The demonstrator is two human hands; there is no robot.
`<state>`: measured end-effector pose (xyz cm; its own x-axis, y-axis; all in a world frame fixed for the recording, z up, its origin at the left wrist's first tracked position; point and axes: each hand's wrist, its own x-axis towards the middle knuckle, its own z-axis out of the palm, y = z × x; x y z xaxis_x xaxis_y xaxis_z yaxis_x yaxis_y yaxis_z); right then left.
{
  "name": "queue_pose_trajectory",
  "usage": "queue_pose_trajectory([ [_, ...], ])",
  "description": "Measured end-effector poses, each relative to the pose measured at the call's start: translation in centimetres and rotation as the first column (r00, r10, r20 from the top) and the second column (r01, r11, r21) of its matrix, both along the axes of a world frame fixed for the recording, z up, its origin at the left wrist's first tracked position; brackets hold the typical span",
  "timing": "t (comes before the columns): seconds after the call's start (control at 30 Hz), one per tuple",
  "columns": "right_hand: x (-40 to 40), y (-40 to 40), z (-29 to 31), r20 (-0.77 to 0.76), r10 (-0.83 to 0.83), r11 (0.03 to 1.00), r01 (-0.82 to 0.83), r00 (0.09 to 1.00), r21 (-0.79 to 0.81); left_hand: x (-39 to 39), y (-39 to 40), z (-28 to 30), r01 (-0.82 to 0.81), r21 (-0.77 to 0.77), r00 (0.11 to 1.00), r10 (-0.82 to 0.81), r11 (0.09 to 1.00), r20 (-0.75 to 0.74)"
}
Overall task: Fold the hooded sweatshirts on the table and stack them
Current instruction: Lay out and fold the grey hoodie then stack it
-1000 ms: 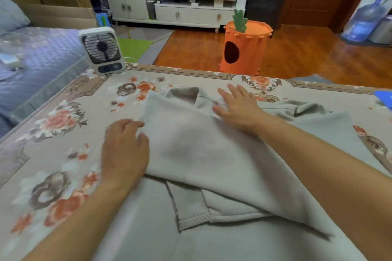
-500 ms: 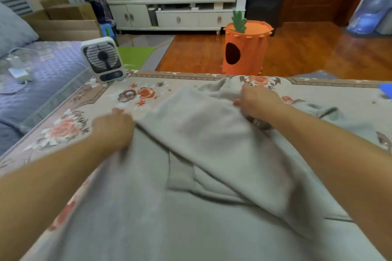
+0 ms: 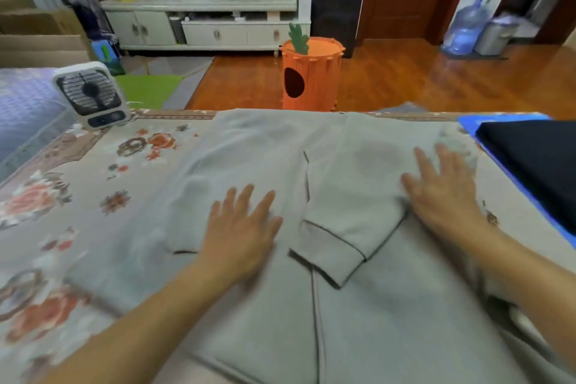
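A: Item one, left hand (image 3: 241, 229). State?

B: Fingers straight and spread, palm flat on the grey hooded sweatshirt (image 3: 280, 305), left of the folded-in sleeve cuff (image 3: 330, 262). Grips nothing.

A: Item two, the sweatshirt. Position and axis?

B: Spread flat on the floral surface (image 3: 62, 196), long axis running from the person's edge towards the far edge. Far of the cuff, hidden by blur, the hood cannot be told apart. The cuff lies between the two hands, slightly nearer the left.

A: Item three, right hand (image 3: 442, 190)?

B: Fingers apart, flat on the sleeve's upper part, right of the cuff and farther from the person. Holds nothing.

A: Item four, right of that?

B: Dark folded garment (image 3: 536, 162) on a blue sheet (image 3: 467, 121), well right of the cuff.

A: Next move, judged?

B: Probably a lengthwise fold; the hem lies nearest the person, both hands equally placed.
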<state>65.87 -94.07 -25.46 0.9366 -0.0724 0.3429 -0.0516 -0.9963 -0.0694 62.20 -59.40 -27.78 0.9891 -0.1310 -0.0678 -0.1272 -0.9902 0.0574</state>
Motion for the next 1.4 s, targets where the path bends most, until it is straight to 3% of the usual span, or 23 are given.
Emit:
queue_pose_trajectory([
  [0.03,-1.3,1.2,-0.7,-0.07,0.092,0.996,-0.091,0.993,0.007,-1.9,1.7,-0.2,-0.04,0.004,0.999,0.04,0.999,0.014],
  [0.07,-2.7,2.5,-1.1,-0.232,0.147,0.988,-0.155,0.961,-0.015,-3.6,3.5,-0.3,-0.071,0.017,0.997,0.071,0.997,0.009],
  [0.13,-4.7,3.5,-3.2,-0.503,0.221,0.958,-0.284,0.836,-0.051,-6.6,7.5,-0.6,-0.133,0.058,0.989,0.136,0.989,-0.061],
  [0.17,-5.2,3.6,-3.6,-0.557,0.222,0.954,-0.296,0.8,-0.044,-7.5,9.3,-0.8,-0.162,0.064,0.981,0.168,0.985,-0.101],
  [0.3,-7.1,5.6,-1.2,-0.467,0.156,0.953,-0.257,0.871,-0.162,-8.4,12.9,-1.6,-0.202,0.021,0.96,0.202,0.979,-0.193],
  [0.37,-9.7,7.7,0.0,-0.314,0.341,0.919,-0.385,0.886,-0.086,-8.6,13.3,-1.4,-0.171,0.009,0.974,0.17,0.985,-0.151],
  [0.4,-11.7,8.6,0.0,-0.236,0.49,0.858,-0.513,0.839,-0.043,-9.3,13.5,-1.0,-0.096,0.007,0.99,0.097,0.995,-0.105],
  [0.47,-16.6,9.9,-0.2,-0.337,0.663,0.723,-0.689,0.668,0.055,-11.6,13.8,-0.4,0.158,0.006,0.986,-0.157,0.987,-0.053],
  [0.5,-18.8,10.1,-0.3,-0.458,0.645,0.718,-0.69,0.612,0.09,-12.6,14.0,-0.2,0.271,0.014,0.961,-0.269,0.963,-0.07],
  [0.57,-21.4,9.6,-2.1,-0.497,0.592,0.728,-0.685,0.635,-0.007,-13.9,14.3,0.5,0.412,0.039,0.909,-0.407,0.911,-0.096],
  [0.67,-21.7,8.8,-3.2,-0.428,0.554,0.754,-0.649,0.714,-0.106,-13.1,15.0,0.7,0.529,0.138,0.839,-0.54,0.837,0.059],
  [0.77,-21.7,9.2,-1.2,-0.439,0.573,0.744,-0.664,0.692,-0.076,-12.0,15.8,0.8,0.479,0.152,0.87,-0.49,0.865,0.051],
  [0.87,-22.7,9.3,1.5,-0.5,0.43,0.847,-0.528,0.752,-0.065,-12.2,15.7,0.4,0.331,0.063,0.936,-0.336,0.942,0.106],
  [0.97,-23.3,8.9,1.6,-0.537,0.345,0.827,-0.519,0.77,-0.214,-14.4,14.2,0.4,0.275,0.07,0.937,-0.284,0.959,0.203],
  [1.03,-23.9,7.7,2.3,-0.624,0.298,0.758,-0.577,0.723,-0.306,-17.3,13.3,0.5,0.294,0.117,0.924,-0.313,0.949,0.221],
  [1.1,-25.2,6.4,4.1,-0.72,0.263,0.73,-0.62,0.642,-0.286,-21.6,12.5,1.2,0.337,0.142,0.918,-0.358,0.931,0.172],
  [1.2,-26.5,4.7,7.6,-0.926,0.152,0.815,-0.573,0.345,-0.08,-26.6,11.6,3.2,0.376,0.146,0.926,-0.377,0.915,-0.024],
  [1.27,-25.0,4.8,9.6,-0.978,0.115,0.897,-0.442,0.176,0.026,-26.7,11.3,4.7,0.339,0.037,0.939,-0.336,0.94,-0.068],
  [1.3,-23.6,5.4,10.0,-0.961,0.193,0.917,-0.385,0.196,0.105,-26.0,11.1,5.3,0.284,-0.057,0.955,-0.288,0.957,-0.075],
  [1.33,-22.0,6.2,10.0,-0.899,0.301,0.917,-0.356,0.318,0.181,-24.8,11.0,5.7,0.218,-0.147,0.972,-0.227,0.965,-0.052],
  [1.4,-18.1,7.9,8.9,-0.598,0.442,0.897,-0.336,0.669,0.286,-21.3,11.3,5.7,0.096,-0.19,0.995,-0.096,0.977,0.014],
])
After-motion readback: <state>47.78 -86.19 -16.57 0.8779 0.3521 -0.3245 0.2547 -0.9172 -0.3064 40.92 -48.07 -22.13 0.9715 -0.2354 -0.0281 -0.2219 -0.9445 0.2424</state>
